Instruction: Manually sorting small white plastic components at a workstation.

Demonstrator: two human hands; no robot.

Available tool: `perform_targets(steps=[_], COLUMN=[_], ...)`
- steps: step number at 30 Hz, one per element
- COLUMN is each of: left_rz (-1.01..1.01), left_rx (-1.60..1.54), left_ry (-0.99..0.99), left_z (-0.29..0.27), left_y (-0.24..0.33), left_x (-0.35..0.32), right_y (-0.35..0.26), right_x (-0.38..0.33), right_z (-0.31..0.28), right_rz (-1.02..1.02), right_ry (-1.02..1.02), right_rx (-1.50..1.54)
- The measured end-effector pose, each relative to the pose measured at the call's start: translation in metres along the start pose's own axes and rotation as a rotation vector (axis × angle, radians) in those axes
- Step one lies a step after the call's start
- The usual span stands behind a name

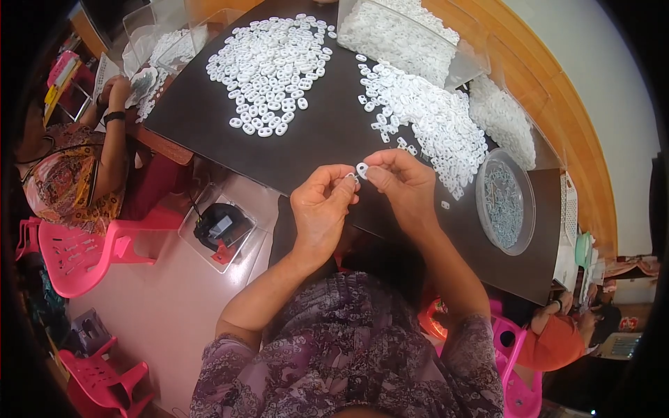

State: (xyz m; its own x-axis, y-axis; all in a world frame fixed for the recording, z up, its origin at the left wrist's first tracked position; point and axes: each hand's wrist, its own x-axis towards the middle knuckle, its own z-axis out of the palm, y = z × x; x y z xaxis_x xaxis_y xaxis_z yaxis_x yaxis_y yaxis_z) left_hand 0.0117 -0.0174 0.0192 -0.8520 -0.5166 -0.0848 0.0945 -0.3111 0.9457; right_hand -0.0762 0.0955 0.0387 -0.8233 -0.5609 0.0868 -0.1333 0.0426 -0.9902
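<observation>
head: white ring (362,168) upright between hands (362,191)

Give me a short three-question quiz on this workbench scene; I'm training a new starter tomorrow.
1. True or false: the left hand and right hand meet at one small white ring.
2. Where does the round clear dish of small metal parts stand? A) to the person's right on the dark table B) on the floor C) on a pink chair
3. What colour are the plastic chairs?

Key: 1 true; 2 A; 3 pink.
</observation>
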Motion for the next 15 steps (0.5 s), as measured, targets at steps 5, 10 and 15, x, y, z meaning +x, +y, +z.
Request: perform_targets(steps=[5,10,15], left_rz=[0.004,0.009,0.032], left_rx=[-0.005,-0.018,-0.062], left_ry=[-0.002,-0.019,-0.032], left_z=[0.0014,0.0022,0.0028], left_y=[-0.0010,-0.0009,-0.0023], left_x=[-0.0005,0.0005,0.0021], right_y=[0.0033,0.0012,0.0072], right_x=[-0.0022,-0.0052,-0.0053], right_z=[0.0046,0.0071,0.0044], right_rz=[-0.068,-0.065,-0.103], right_ry=[0.023,0.027,0.017], right_rx=[0.013,0.017,-0.073])
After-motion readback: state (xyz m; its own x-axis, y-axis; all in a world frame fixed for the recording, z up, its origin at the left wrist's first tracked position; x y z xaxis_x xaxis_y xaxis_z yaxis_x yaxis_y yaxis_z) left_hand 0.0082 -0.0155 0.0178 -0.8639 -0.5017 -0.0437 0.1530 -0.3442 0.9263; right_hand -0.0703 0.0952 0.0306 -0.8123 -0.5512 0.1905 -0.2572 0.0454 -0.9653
